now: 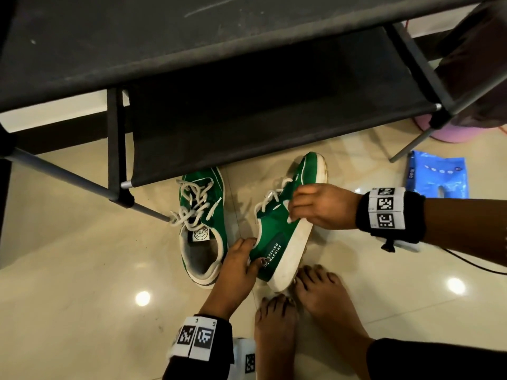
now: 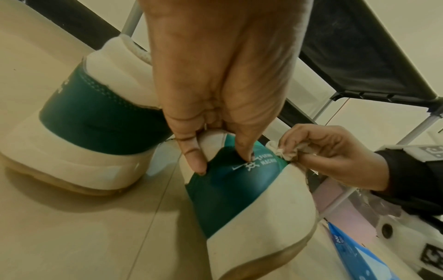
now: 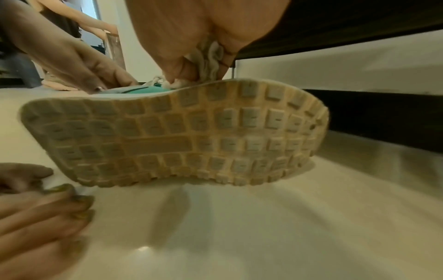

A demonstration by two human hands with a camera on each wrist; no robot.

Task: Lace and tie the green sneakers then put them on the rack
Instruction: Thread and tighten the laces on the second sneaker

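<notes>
A glossy cream tiled floor point(image 1: 82, 270) fills the room's lower part, throwing back round ceiling-light glare. Over it stands a black fabric shoe rack point(image 1: 247, 105) on grey metal tubes, its lower shelf sagging just above the sneakers' toes. Right of the rack lie a pink round object point(image 1: 452, 133) and a blue plastic packet point(image 1: 439, 176). Two bare feet point(image 1: 301, 303) rest on the tiles near the bottom of the head view.

The left green sneaker point(image 1: 203, 231) sits flat on the floor, its white laces loosely threaded and untied. The right green sneaker point(image 1: 277, 231) is tipped onto its side just beside it, its pale gridded sole turned outward.

The left hand point(image 1: 236, 270) pinches the tipped sneaker's heel collar, thumb outside and fingers curled in. The right hand point(image 1: 321, 207) is closed around a bunched white lace point(image 2: 287, 151) at the eyelets.
</notes>
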